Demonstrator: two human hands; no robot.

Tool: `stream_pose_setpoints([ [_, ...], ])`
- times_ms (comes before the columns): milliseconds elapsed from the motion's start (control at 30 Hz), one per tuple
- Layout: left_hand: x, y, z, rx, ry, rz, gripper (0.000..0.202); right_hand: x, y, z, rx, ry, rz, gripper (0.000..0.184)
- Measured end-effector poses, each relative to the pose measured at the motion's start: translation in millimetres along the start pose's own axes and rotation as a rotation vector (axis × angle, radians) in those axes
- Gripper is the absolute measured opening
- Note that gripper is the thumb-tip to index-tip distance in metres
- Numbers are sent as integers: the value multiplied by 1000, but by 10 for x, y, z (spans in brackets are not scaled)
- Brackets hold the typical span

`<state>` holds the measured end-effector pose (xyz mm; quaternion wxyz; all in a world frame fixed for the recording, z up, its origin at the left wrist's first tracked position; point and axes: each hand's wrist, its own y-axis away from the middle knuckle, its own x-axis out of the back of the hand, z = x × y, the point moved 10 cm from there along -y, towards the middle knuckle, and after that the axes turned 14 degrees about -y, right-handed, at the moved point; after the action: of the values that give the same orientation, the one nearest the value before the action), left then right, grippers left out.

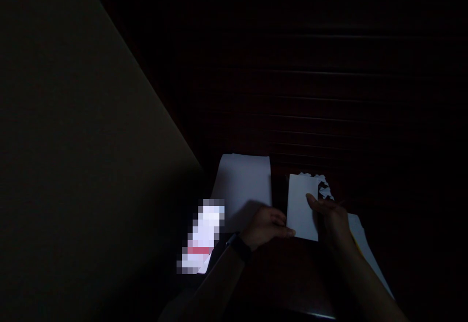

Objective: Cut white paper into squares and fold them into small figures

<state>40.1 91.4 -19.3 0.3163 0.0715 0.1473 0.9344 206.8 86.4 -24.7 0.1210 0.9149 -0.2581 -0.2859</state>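
A white rectangular piece of paper (pixel 302 210), perhaps folded, is held between my two hands above a dark surface. My left hand (pixel 268 225), with a dark band on its wrist, pinches the lower left corner, thumb on top. On the right side, my right hand (pixel 331 217) grips the edge with its thumb lying on the face; its other fingers are hidden behind the paper. To the left lies a larger stack of white sheets (pixel 244 180), partly under my left hand's shadow.
A brightly lit phone-like screen (pixel 203 234), blurred out, is left of my left forearm. Torn white paper scraps (pixel 324 188) lie behind my right hand. More paper (pixel 365 249) with a yellow strip sits beside my right forearm. A plain wall (pixel 80 141) rises at left; the scene is dim.
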Motion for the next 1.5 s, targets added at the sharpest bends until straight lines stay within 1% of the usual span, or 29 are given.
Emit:
stream_pose_setpoints([
  [133,38,-14,-38,9,-48,35,32,-12,24,-31,40,-19,-2,21],
  [200,34,-13,-45,8,-66,22,32,-9,35,-59,64,-12,11,21],
  [333,17,-1,-71,-1,-99,-30,32,63,12,-182,148,-17,65,20],
  [433,22,-8,-89,-25,-126,-47,32,91,-22,-236,162,-6,64,19],
  [500,78,-27,-85,-41,-104,7,33,83,-33,-219,146,8,50,19],
  [633,274,-36,-8,-75,69,232,37,-11,20,-128,133,38,-4,18],
  [700,305,-21,56,-95,121,283,40,-138,78,-26,72,66,-94,19],
  [767,317,-2,113,-110,115,305,41,-275,146,85,-17,97,-201,24],
  [833,356,21,134,-107,85,342,40,-341,187,126,-56,138,-249,30],
  [900,422,44,123,-94,68,398,38,-323,180,51,13,198,-215,34],
  [967,492,63,114,-89,59,455,38,-303,186,-100,162,280,-166,37],
  [1033,569,88,130,-98,32,527,38,-327,252,-254,326,378,-139,41],
  [1100,628,116,170,-113,-9,594,38,-418,364,-338,440,486,-164,46],
  [1167,643,133,223,-136,-50,628,37,-531,476,-342,487,581,-217,50],
  [1233,610,135,276,-162,-88,620,36,-636,551,-275,459,640,-288,51],
  [1300,560,134,313,-181,-109,598,34,-707,590,-191,396,632,-351,50],
  [1367,513,133,331,-188,-108,572,34,-747,604,-129,338,572,-395,49],
  [1500,438,120,361,-199,-67,505,31,-739,585,-52,224,385,-411,49],
])
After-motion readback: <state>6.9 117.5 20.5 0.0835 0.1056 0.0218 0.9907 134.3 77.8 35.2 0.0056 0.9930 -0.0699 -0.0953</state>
